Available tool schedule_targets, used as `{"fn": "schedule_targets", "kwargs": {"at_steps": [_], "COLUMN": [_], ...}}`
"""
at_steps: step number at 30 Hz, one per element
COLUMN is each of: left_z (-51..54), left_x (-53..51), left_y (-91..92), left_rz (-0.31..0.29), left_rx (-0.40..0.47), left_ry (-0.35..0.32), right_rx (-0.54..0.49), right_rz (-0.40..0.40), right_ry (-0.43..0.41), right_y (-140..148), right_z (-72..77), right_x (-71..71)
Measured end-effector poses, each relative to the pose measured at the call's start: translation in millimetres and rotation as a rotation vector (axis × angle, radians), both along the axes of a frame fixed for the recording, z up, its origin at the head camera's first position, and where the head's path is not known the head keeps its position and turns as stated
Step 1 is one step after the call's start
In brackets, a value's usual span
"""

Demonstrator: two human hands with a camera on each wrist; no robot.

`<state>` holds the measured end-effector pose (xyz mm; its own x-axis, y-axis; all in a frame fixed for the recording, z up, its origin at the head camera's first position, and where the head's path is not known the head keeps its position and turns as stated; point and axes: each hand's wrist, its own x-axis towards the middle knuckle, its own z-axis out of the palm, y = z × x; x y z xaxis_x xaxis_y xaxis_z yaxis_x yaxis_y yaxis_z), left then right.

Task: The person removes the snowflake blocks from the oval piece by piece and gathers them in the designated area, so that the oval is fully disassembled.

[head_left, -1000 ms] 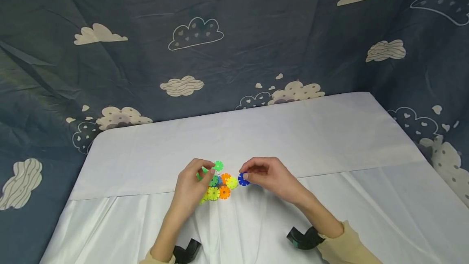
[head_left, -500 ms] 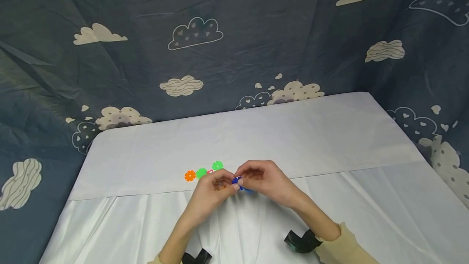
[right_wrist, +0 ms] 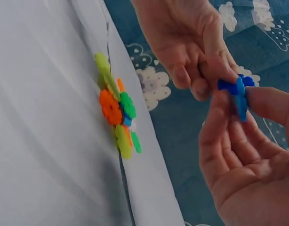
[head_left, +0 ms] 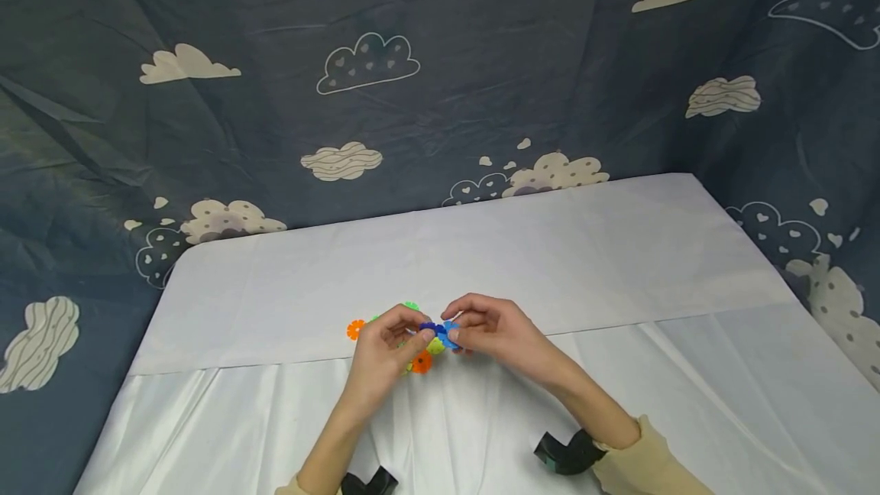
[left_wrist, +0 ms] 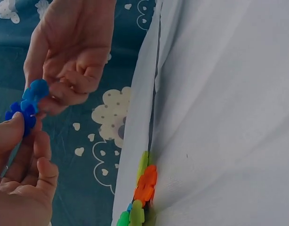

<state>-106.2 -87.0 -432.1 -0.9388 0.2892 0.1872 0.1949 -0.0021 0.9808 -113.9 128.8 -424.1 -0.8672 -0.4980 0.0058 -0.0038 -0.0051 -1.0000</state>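
My left hand pinches a dark blue snowflake-shaped building disc between thumb and fingers. Opposite it, the right hand pinches a light blue notched disc of the same kind. The two discs meet edge to edge and stand at an angle to each other in the right wrist view; fingertips hide part of the joint. Both hands are above the white cloth, over the right side of a small pile of coloured discs, among them an orange disc, which the left hand partly covers in the head view.
A separate orange disc lies left of the pile, and a green disc shows behind the left hand. The white-covered table has a seam running across it. A dark cloud-patterned curtain hangs behind.
The left hand has moved right from over the pile and now grips the dark blue disc that the right hand held a second ago. The right hand now holds the light blue disc.
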Motion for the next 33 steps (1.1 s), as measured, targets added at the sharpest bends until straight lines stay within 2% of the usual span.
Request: {"fn": "schedule_targets", "kwargs": {"at_steps": [2,4,9,12,14,18,20,23,26,33], "left_z": [0.5,4.1,24.9,32.1,27.9,10.1,3.2,-0.3,1.3,5.1], "left_x": [0.7,2.9,11.3,14.0,13.1,7.9,6.0,5.5,7.3,12.5], "left_y": [1.2,2.3,6.8,8.8,9.0,9.9,11.1,13.5,15.2,16.7], "left_rz": [0.007,0.026,0.043,0.021,0.017,0.036,0.060,0.081,0.088,0.102], "left_rx": [-0.007,-0.049,-0.211,-0.236,-0.230,-0.189,-0.178,-0.164,-0.149,-0.143], "left_ry": [0.024,0.051,0.194,0.259,0.280,0.339,0.346,0.320,0.275,0.248], "right_rx": [-0.034,-0.045,-0.028,-0.028,-0.038,-0.051,-0.050,-0.055,-0.059,-0.080], "right_rz": [0.020,0.035,0.034,0.038,0.044,0.020,-0.008,-0.037,-0.048,-0.049], "right_ry": [-0.011,-0.008,0.010,0.011,0.001,-0.002,0.005,0.015,0.010,-0.002], "right_y": [0.0,0.2,2.3,3.0,3.2,2.2,0.9,-1.2,-2.8,-4.9], "right_z": [-0.5,-0.3,1.0,1.7,2.0,3.9,5.5,8.1,10.3,12.1], "right_x": [0.7,1.4,1.8,2.3,3.1,5.0,5.8,6.7,6.8,6.0]}}
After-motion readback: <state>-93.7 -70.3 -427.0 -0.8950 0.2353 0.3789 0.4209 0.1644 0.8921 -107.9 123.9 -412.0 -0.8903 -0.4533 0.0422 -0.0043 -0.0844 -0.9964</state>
